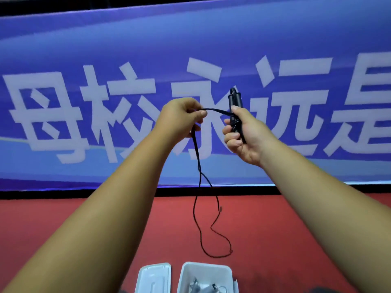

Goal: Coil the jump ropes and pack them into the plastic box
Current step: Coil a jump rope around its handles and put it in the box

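Head view looks down two outstretched bare arms at a black jump rope (pixel 198 163) held up in front of the person. The right hand (pixel 243 136) is curled round the rope's two black handles (pixel 235 98), which stand upright side by side, their tops sticking out above the thumb. A few turns of rope are wrapped round the handles where the fingers close on them.

From there a doubled stretch of rope runs across to the left hand (pixel 182 117), which pinches it between thumb and curled fingers. Below the left hand the rope drops as two strands, close together at first and then spreading into a long loose loop. The bottom of the loop hangs in front of the red floor (pixel 84 218); whether it touches the floor cannot be told.

At the lower edge of the picture a white plastic box (pixel 184 275) stands open on the floor, below the hanging loop. Some grey items lie in it, cut off by the frame and too unclear to name. Its white lid (pixel 154 275) lies just beside it on the left.

Behind the hands hangs a wide blue banner (pixel 127 39) with large white characters, reaching down to a dark strip at the edge of the floor.
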`<state>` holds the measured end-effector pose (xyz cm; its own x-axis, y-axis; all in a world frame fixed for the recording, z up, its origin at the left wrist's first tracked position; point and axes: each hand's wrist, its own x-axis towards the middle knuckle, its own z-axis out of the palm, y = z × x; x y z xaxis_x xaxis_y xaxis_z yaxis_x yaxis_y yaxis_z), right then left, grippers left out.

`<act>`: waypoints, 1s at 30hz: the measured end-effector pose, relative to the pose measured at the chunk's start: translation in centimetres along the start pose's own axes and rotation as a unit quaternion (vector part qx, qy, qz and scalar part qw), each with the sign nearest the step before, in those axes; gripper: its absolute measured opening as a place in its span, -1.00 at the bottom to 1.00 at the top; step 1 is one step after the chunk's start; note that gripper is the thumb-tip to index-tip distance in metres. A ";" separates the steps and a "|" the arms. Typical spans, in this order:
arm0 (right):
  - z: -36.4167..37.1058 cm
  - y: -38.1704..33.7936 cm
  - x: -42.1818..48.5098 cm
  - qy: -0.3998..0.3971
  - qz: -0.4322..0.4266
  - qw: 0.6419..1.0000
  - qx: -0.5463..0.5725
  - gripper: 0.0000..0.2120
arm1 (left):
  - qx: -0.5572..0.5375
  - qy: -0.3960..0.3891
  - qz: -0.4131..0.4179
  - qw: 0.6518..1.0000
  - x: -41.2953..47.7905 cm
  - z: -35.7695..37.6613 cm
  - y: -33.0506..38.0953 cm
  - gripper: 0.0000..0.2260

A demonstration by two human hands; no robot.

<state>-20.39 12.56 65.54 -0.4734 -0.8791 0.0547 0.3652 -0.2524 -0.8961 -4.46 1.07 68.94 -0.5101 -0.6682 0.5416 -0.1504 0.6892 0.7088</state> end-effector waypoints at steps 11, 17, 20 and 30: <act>6.5 -11.2 -4.6 -0.072 -0.067 0.995 0.013 -0.62 | -0.036 -0.088 0.043 0.995 -1.0 -9.6 10.9 -0.86; 8.2 -13.2 -7.1 -0.125 -0.058 0.990 -0.027 -0.61 | 0.123 -0.144 0.094 0.977 -2.9 -11.1 11.5 -0.86; 8.5 -13.4 -7.9 -0.149 -0.059 0.986 -0.053 -0.58 | 0.131 -0.148 0.086 0.977 -3.1 -11.2 10.7 -0.74; 7.8 -10.8 -5.9 -0.163 -0.038 0.983 -0.078 -0.79 | 0.075 -0.208 0.050 0.974 -2.9 -9.9 5.4 -0.73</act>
<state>-15.31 17.33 78.30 -0.2036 -0.9491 0.2405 0.1996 -0.2807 -0.9388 4.61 3.95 75.67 -0.8231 -0.4453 0.3523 -0.1877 0.7989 0.5714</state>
